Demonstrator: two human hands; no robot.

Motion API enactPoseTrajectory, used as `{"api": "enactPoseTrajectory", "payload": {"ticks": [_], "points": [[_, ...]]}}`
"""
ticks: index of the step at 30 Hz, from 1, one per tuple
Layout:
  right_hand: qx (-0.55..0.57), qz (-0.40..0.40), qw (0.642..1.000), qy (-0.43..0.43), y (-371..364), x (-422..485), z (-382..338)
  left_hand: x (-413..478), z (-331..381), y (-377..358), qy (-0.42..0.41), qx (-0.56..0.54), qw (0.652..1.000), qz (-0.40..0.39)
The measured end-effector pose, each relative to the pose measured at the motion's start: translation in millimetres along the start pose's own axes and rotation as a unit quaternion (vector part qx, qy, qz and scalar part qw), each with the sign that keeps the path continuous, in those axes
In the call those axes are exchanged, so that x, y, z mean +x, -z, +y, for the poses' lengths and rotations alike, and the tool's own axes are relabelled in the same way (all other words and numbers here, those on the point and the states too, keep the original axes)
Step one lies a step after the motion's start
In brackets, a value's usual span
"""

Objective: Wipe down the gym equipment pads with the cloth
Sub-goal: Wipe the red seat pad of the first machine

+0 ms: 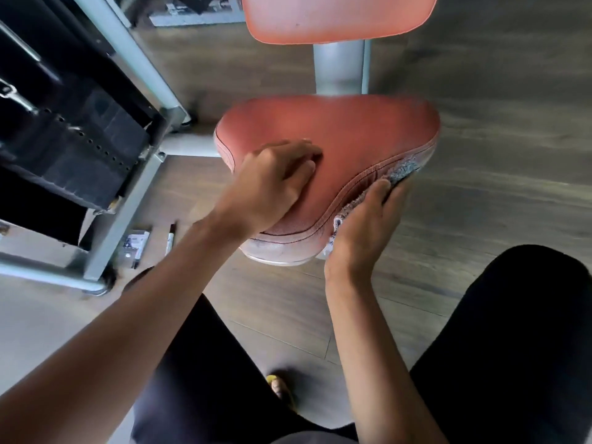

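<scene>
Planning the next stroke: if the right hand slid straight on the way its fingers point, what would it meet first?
The bunched end of the cloth, against the seat pad edge; beyond that, probably only floor.

You're in a gym: a black weight stack (80, 149) in a grey steel frame (156, 84), a red padded seat (368, 129) and back pad (336, 17), on a wood-look floor (496, 155).
</scene>
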State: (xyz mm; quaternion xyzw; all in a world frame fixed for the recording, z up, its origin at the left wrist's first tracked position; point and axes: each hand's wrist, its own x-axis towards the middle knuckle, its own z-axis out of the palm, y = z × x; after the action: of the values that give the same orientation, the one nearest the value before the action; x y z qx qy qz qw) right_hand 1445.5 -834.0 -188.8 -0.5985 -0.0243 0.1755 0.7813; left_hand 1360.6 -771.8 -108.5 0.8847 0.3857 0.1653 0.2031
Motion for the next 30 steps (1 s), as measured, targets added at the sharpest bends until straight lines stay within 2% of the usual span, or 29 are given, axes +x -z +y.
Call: {"api": "enactPoseTrajectory", "payload": {"ticks": [4,8,13,17,20,22,25,26,28,30], "points": [[-0.020,-0.056,0.998,-0.006,9,-51,-5,-2,3,-1,0.014,-0.016,1.000,0.009],[-0.053,-0.085,0.995,0.001,18,-73,-12,-3,-2,-1,0.076,-0.038,0.995,0.053],[-0.148,-0.135,0.975,0.096,32,-89,-12,-2,-8,-1,0.119,-0.036,0.990,0.071],[-0.235,-0.214,0.930,0.185,34,-66,-15,-4,-13,-5,0.119,-0.044,0.989,0.079],[-0.348,-0.289,0.849,0.274,30,-32,-29,-3,-14,-5,0.119,-0.041,0.989,0.083],[-0.441,-0.323,0.761,0.349,19,-5,-43,-5,-12,-4,0.121,-0.036,0.989,0.075],[-0.574,-0.424,0.620,0.326,-14,38,-65,-5,-10,-2,0.133,-0.023,0.989,0.054],[-0.602,-0.448,0.583,0.311,-25,55,-67,-7,-8,-1,0.134,-0.014,0.990,0.047],[-0.637,-0.469,0.543,0.284,-49,86,-67,-11,-5,0,0.136,-0.004,0.989,0.053],[-0.648,-0.470,0.521,0.295,-78,105,-60,-20,-4,-2,0.127,0.017,0.987,0.093]]}}
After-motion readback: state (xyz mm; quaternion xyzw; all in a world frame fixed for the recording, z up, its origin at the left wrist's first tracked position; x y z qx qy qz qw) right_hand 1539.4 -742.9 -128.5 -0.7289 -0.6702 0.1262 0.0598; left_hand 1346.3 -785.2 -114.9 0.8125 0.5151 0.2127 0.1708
